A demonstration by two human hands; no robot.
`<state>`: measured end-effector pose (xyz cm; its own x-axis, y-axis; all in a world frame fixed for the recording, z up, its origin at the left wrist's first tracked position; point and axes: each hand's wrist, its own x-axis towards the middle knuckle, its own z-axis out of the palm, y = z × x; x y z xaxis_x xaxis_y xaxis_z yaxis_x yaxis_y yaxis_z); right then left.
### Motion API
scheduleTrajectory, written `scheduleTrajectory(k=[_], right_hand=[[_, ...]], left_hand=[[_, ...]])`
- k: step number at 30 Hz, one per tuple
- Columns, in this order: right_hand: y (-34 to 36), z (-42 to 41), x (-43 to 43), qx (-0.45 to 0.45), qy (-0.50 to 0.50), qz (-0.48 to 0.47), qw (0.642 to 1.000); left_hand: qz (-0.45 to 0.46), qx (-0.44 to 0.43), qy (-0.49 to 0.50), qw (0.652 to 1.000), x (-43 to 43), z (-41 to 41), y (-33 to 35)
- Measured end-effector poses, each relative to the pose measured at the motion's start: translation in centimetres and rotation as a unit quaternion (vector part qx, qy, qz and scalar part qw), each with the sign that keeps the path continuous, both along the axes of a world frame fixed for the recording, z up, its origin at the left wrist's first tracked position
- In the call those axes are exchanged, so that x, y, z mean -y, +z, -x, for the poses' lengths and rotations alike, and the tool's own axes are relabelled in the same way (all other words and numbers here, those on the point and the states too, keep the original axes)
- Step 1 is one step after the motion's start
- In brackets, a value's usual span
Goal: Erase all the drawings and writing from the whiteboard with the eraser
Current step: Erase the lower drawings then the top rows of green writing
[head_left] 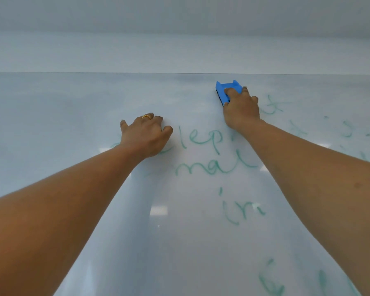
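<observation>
A glossy whiteboard (73,116) fills the view. My right hand (240,110) grips a blue eraser (225,89) with a dark felt underside and holds it against the board near its upper edge. Green handwriting (209,165) runs below and between my hands, with fainter green marks (276,105) to the right of the eraser and more letters (271,280) at the bottom right. My left hand (146,134), a gold ring on one finger, rests on the board with its fingers curled under and holding nothing, covering the start of a word.
The board's top edge (137,72) runs straight across the view, with a pale wall (179,39) above it. The left part of the board carries no writing, only a light smeared haze. Ceiling lights reflect as bright patches (158,210) on the board.
</observation>
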<state>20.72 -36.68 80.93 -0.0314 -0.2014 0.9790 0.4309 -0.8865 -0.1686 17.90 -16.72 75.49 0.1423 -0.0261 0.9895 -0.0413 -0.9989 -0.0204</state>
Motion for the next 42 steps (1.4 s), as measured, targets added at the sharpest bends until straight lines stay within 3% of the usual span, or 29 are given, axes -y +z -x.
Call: scheduleTrajectory(k=[13, 18, 34, 38, 42], right_hand=[[0.5, 1.4, -10.4, 0.017, 0.025, 0.163, 0.986], [0.8, 1.4, -10.1, 0.012, 0.036, 0.198, 0.979], [0.7, -0.1, 0.0, -0.007, 0.036, -0.046, 0.998], [0.3, 0.4, -1.7, -0.011, 0.044, -0.047, 0.998], [-0.7, 0.4, -4.2, 0.002, 0.039, 0.012, 0.999]], left_hand=[[-0.021, -0.017, 0.000, 1.000, -0.8, -0.2, -0.1], [-0.015, -0.019, -0.002, 1.000, -0.9, 0.4, 0.0], [-0.026, -0.008, -0.034, 0.999, -1.6, -0.4, 0.0], [-0.030, -0.005, -0.025, 0.999, -1.4, -0.5, -0.1], [-0.022, 0.002, -0.025, 0.999, -1.1, -0.7, -0.3]])
